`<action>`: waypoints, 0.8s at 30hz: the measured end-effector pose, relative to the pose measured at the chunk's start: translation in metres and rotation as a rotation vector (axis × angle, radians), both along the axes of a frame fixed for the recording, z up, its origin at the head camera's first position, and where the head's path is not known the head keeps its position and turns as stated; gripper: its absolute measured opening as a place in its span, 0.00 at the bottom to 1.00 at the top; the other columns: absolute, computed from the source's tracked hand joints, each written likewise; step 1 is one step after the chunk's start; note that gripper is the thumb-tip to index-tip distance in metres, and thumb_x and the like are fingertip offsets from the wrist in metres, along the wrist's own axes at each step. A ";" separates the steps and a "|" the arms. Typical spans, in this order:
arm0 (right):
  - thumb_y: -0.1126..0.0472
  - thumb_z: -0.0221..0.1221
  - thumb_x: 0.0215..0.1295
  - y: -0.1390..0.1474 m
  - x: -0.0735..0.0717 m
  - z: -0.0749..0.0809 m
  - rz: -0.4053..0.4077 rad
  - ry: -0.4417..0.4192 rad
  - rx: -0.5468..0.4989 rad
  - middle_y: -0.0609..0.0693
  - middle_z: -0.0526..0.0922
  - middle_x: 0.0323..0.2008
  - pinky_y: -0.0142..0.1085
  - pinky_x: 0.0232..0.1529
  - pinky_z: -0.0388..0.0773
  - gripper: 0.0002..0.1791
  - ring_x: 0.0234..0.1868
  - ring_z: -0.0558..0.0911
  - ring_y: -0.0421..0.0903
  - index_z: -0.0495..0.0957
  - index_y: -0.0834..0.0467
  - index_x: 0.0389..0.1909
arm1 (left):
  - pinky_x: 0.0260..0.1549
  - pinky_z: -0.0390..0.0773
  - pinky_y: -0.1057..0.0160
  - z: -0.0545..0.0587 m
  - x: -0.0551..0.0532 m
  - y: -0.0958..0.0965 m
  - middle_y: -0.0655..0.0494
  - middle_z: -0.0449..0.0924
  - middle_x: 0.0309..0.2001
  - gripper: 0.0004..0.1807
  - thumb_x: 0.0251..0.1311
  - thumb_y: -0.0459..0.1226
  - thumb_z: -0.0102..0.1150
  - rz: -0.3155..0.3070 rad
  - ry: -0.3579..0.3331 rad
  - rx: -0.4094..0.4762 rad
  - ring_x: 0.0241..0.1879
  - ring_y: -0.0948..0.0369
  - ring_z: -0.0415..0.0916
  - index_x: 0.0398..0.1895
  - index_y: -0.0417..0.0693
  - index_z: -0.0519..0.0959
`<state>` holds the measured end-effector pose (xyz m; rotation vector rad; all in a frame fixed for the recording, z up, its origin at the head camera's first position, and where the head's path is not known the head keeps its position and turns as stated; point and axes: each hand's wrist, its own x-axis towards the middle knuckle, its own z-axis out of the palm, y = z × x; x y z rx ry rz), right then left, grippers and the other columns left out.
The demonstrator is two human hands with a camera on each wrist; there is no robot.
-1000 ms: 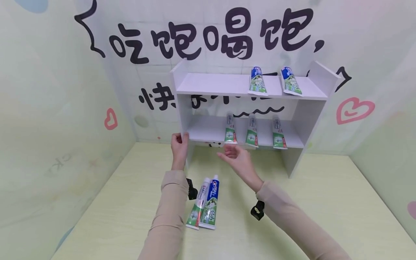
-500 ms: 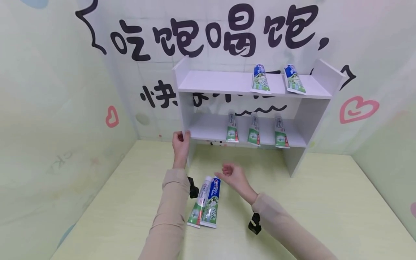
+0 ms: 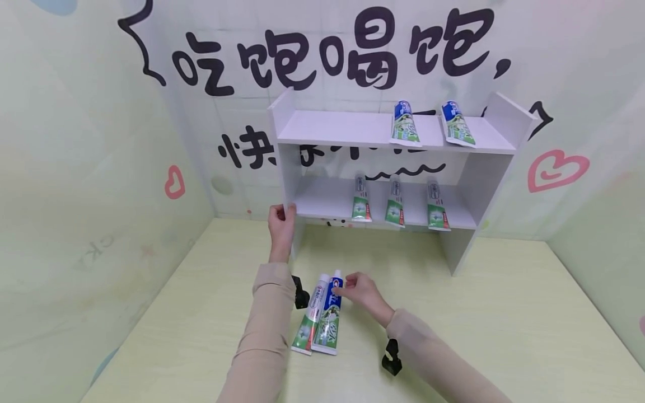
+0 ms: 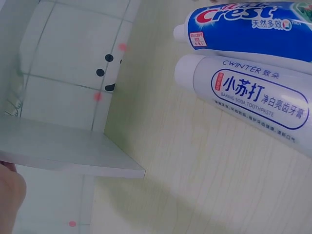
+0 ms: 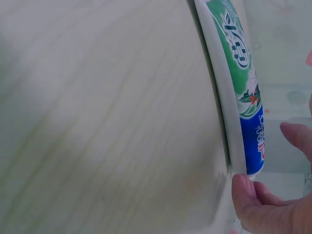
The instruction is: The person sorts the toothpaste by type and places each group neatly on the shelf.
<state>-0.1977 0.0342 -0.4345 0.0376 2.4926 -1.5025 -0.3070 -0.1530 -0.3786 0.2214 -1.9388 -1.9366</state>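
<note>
My left hand [image 3: 281, 230] grips the left side panel of a white two-tier shelf [image 3: 332, 129], thumb in front; in the left wrist view only a bit of it shows at the left edge. Two toothpaste tubes lie side by side on the table: a blue and green Crest tube [image 3: 328, 326] and a white and green baking soda toothpaste tube [image 3: 306, 330]. My right hand [image 3: 367, 294] is at the cap end of the Crest tube. In the right wrist view its thumb [image 5: 295, 136] stands apart from the fingers, which are right by the cap.
Two Crest tubes [image 3: 405, 126] lie on the upper tier, toward the right. Several baking soda tubes [image 3: 395, 204] lie on the lower tier, their ends at its front edge. The pale table [image 3: 201, 336] is bounded by printed walls [image 3: 101, 168].
My right hand has come down from the lower tier's front edge to the Crest tube on the table. My left hand stays on the side panel. The view has shifted slightly.
</note>
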 end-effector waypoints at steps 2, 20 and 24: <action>0.54 0.67 0.48 -0.002 0.001 -0.003 0.007 -0.020 0.019 0.61 0.77 0.44 0.39 0.43 0.77 0.33 0.42 0.77 0.50 0.69 0.70 0.50 | 0.36 0.65 0.66 0.000 0.000 0.000 0.55 0.66 0.36 0.16 0.62 0.42 0.50 0.002 0.004 -0.001 0.36 0.62 0.64 0.44 0.38 0.66; 0.58 0.66 0.49 -0.014 0.007 -0.014 -0.004 -0.023 -0.010 0.60 0.77 0.39 0.36 0.40 0.78 0.29 0.38 0.77 0.48 0.68 0.71 0.47 | 0.36 0.65 0.66 0.002 0.002 0.001 0.55 0.66 0.36 0.16 0.62 0.41 0.49 0.000 -0.007 -0.009 0.37 0.62 0.63 0.45 0.38 0.65; 0.59 0.65 0.50 -0.019 0.012 -0.011 0.013 -0.002 0.007 0.59 0.76 0.33 0.34 0.30 0.77 0.24 0.30 0.76 0.46 0.68 0.71 0.41 | 0.36 0.65 0.67 0.002 0.002 0.000 0.55 0.66 0.37 0.17 0.63 0.42 0.49 -0.006 -0.015 -0.008 0.37 0.62 0.63 0.46 0.38 0.65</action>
